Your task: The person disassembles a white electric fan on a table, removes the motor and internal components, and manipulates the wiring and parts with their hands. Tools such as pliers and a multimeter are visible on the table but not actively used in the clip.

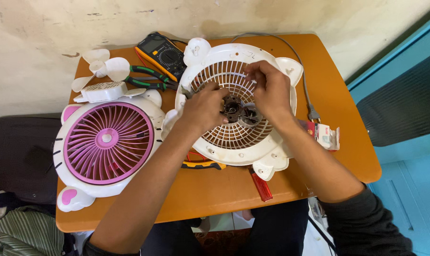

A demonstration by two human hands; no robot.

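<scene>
Both hands meet over the small dark metal fan motor [239, 113], which sits at the centre of the white round plastic fan grille housing [210, 149] on the orange wooden desk [224, 189]. Left hand [206, 108]: fingers curled shut, pinching the motor's left side. Right hand [267, 87]: fingers bent down over grille and motor; grip on it cannot be told. Pink-and-white front fan cover [106, 142] lies just left, touching the housing. Green-handled pliers [148, 78] and multimeter [161, 53] behind. Desk's near edge bare; red lighter [261, 186] there.
</scene>
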